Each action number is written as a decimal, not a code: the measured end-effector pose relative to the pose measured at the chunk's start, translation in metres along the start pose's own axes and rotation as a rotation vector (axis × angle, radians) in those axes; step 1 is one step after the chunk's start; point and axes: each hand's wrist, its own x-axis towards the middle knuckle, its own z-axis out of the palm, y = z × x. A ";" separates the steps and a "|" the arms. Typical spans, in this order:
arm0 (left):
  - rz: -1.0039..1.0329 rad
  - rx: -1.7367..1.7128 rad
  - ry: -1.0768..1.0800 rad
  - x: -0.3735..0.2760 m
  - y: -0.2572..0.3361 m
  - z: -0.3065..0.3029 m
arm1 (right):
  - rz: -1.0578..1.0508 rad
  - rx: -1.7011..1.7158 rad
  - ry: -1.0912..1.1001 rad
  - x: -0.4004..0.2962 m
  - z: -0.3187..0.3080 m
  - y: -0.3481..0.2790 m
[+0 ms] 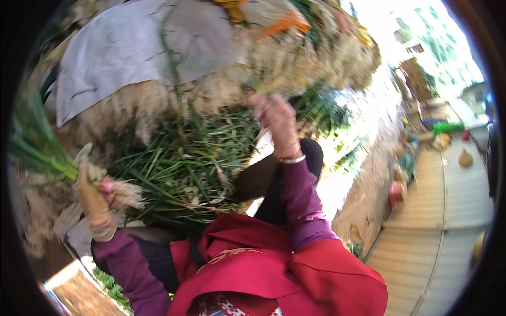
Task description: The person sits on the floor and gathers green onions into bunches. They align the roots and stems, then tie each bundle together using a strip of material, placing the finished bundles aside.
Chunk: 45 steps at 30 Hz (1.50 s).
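At the left, my left hand [95,197], in a pale glove, is closed around a bunch of green onions [59,162] with long green leaves; its pinkish bulbs and pale stringy roots point right. Toward the upper middle, my right hand [278,122] is raised and blurred, its fingers bent; whether it grips some thin leaf or stalk cannot be told. Between and below the hands lies a heap of loose green onion leaves and trimmings [193,162].
Stacked onion bunches with roots outward [316,59] rise ahead, partly under a whitish cloth [114,55]. Leafy greens [332,114] lie right of my right hand. Farther right are an earthen strip [363,197], bags and a pink container [396,192] beside pale floor panels [415,260].
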 end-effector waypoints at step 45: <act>0.079 -0.021 -0.091 0.013 0.026 0.029 | -0.466 -1.597 -0.233 0.193 0.044 0.031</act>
